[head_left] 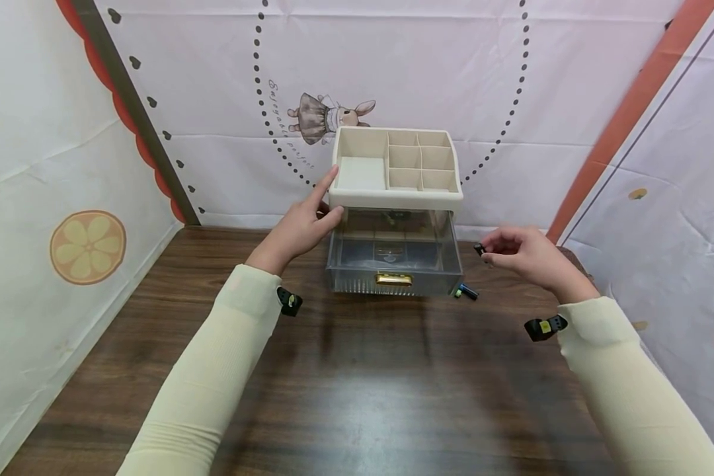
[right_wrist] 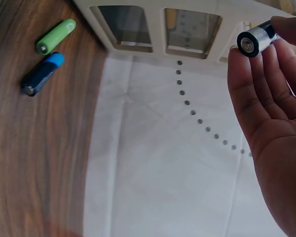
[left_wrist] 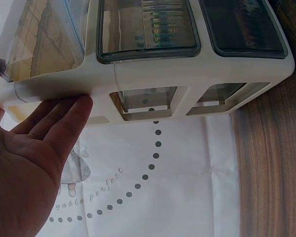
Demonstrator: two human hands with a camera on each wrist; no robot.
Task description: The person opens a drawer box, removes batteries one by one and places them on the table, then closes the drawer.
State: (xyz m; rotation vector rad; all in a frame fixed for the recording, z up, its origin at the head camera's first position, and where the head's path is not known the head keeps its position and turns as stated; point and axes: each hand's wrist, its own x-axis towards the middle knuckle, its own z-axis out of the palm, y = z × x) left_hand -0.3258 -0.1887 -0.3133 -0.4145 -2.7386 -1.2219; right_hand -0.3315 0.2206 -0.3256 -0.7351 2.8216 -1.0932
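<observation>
A cream desktop organizer (head_left: 395,199) stands against the back wall, with a see-through drawer with a gold handle (head_left: 394,279) sticking out below its top tray. My left hand (head_left: 300,228) rests on the organizer's left side, index finger stretched along the tray's edge and thumb by its front corner. In the left wrist view, its straight fingers (left_wrist: 64,118) touch the cream side frame. Off to the organizer's right, my right hand (head_left: 526,254) pinches a black and silver battery (right_wrist: 255,39) between thumb and fingertips, one flat end facing the right wrist camera.
On the brown wooden table (head_left: 357,370), a blue battery (right_wrist: 42,74) and a green battery (right_wrist: 55,37) lie beside the organizer's right side. The divided top tray (head_left: 361,173) has one large and several small compartments. Printed cloth (head_left: 214,99) hangs around the table.
</observation>
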